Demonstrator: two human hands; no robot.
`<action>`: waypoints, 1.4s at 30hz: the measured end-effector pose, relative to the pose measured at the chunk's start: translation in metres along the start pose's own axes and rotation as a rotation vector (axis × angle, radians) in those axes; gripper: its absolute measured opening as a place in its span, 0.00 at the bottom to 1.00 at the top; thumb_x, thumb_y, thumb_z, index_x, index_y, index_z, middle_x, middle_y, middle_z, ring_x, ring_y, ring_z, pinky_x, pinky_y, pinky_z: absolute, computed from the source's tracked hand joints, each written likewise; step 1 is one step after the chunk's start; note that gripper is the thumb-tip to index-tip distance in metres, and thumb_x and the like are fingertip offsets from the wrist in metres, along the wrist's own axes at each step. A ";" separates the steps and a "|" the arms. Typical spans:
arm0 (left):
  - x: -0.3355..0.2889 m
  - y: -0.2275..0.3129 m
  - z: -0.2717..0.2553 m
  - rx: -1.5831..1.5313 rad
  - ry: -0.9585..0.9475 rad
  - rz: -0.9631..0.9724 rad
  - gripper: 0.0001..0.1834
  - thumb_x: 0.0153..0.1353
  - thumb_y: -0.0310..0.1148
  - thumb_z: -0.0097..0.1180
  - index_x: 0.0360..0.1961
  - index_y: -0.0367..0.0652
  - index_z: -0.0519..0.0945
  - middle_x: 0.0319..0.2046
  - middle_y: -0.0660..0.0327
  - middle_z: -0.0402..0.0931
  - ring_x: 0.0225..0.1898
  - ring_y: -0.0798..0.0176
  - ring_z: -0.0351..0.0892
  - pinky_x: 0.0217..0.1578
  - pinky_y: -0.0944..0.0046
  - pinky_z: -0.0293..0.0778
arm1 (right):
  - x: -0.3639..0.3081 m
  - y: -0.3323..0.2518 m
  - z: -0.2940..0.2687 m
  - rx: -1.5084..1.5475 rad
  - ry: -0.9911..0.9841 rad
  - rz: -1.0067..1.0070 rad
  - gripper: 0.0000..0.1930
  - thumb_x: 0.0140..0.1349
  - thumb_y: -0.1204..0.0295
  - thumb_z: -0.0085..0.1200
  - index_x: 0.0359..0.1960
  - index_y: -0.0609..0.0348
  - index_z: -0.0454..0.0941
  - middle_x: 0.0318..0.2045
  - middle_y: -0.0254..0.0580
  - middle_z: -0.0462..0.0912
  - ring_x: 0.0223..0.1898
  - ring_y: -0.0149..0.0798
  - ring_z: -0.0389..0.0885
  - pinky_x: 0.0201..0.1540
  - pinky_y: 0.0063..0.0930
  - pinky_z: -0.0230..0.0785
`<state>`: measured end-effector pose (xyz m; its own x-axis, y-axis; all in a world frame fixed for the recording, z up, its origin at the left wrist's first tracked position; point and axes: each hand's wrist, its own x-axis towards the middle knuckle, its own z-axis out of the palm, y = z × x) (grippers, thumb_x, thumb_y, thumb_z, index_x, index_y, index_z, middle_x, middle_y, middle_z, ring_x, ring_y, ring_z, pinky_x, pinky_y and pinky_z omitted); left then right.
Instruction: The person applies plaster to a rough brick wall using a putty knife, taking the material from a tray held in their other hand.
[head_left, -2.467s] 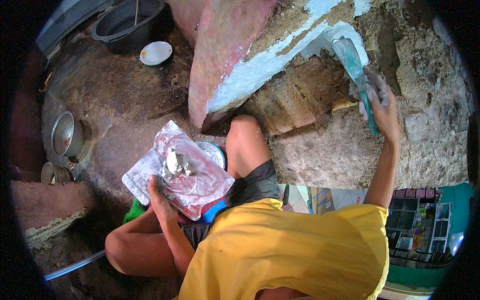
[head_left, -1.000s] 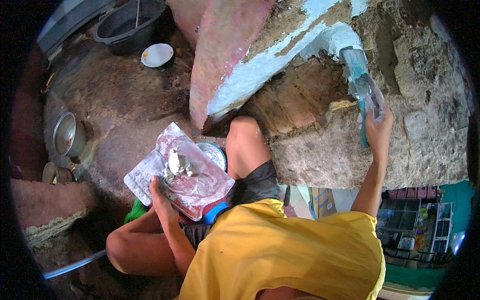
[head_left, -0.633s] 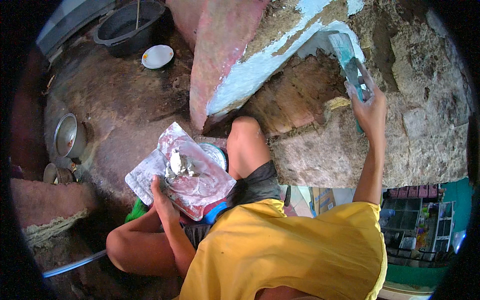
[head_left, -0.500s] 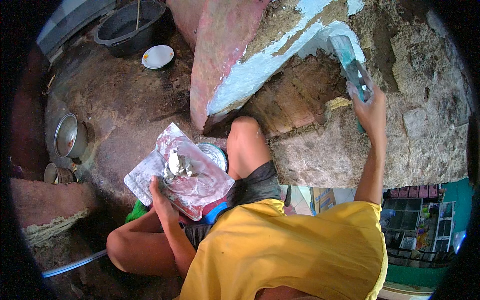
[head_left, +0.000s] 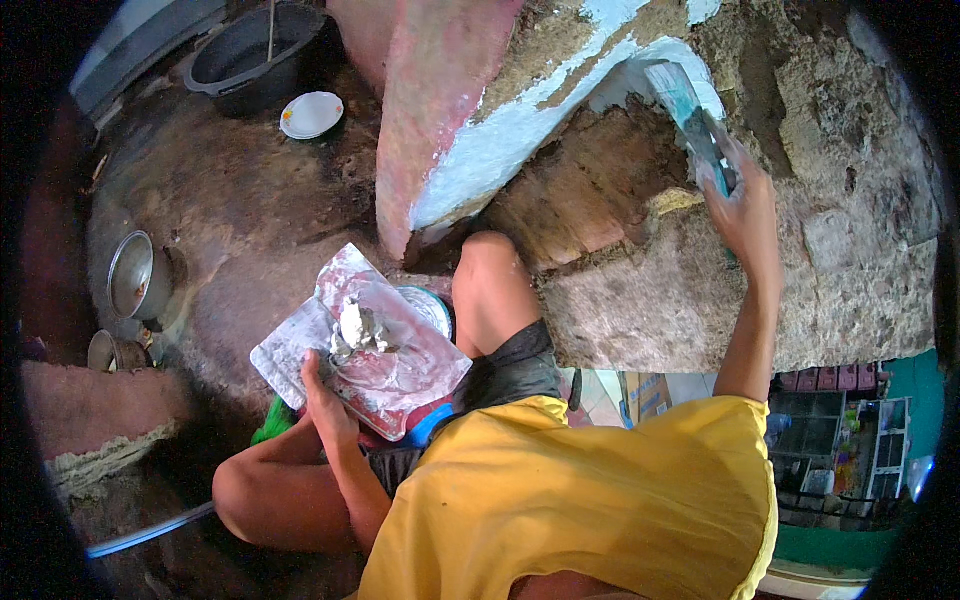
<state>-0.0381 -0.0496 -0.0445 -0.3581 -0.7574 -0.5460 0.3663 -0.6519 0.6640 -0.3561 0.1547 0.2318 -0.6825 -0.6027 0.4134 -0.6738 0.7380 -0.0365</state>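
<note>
My right hand (head_left: 742,205) is wrapped around the handle of a plastering trowel (head_left: 677,98), whose greenish, plaster-smeared blade lies against the upper end of a wet white plaster band (head_left: 500,150). The band follows the edge of a hollow in the rough wall. In my left hand (head_left: 322,390), thumb on top, is a flat board (head_left: 415,375) coated with white and reddish smears. A lump of white plaster (head_left: 357,326) sits on the middle of the board. Partly hidden behind the board is a round container (head_left: 428,308) with white inside its rim.
A pink wall edge (head_left: 425,100) stands left of the plaster. On the brown floor are a dark basin (head_left: 235,92) with a stick in it, a white plate (head_left: 311,115), a metal pot (head_left: 140,275) and a smaller pot (head_left: 112,350). My bent knee (head_left: 490,265) is close to the wall.
The trowel's blade has shifted slightly left and up along the plaster, its handle tilting a little. My left hand keeps the board nearly still.
</note>
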 end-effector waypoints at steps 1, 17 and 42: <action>-0.001 0.001 0.002 -0.004 -0.015 -0.012 0.25 0.60 0.48 0.49 0.50 0.38 0.69 0.47 0.63 0.69 0.48 0.64 0.68 0.53 0.63 0.60 | 0.006 0.006 0.004 -0.007 0.022 -0.046 0.22 0.55 0.74 0.52 0.53 0.63 0.70 0.46 0.56 0.77 0.47 0.45 0.77 0.50 0.33 0.65; -0.001 0.000 0.001 0.022 0.017 -0.011 0.25 0.59 0.48 0.51 0.48 0.38 0.71 0.44 0.63 0.72 0.45 0.64 0.70 0.51 0.64 0.62 | 0.002 0.011 -0.003 -0.153 0.203 -0.268 0.20 0.52 0.69 0.55 0.47 0.62 0.73 0.37 0.57 0.78 0.39 0.57 0.76 0.42 0.40 0.68; -0.008 0.004 0.001 0.052 0.021 0.036 0.26 0.59 0.50 0.50 0.48 0.38 0.71 0.44 0.61 0.72 0.45 0.63 0.70 0.51 0.63 0.63 | -0.011 0.028 0.019 -0.174 0.224 -0.247 0.19 0.53 0.68 0.55 0.48 0.56 0.73 0.36 0.54 0.78 0.37 0.55 0.77 0.38 0.42 0.70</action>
<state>-0.0351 -0.0463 -0.0370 -0.3273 -0.7811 -0.5317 0.3331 -0.6220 0.7087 -0.3729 0.1761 0.2086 -0.4138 -0.7018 0.5799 -0.7388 0.6310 0.2365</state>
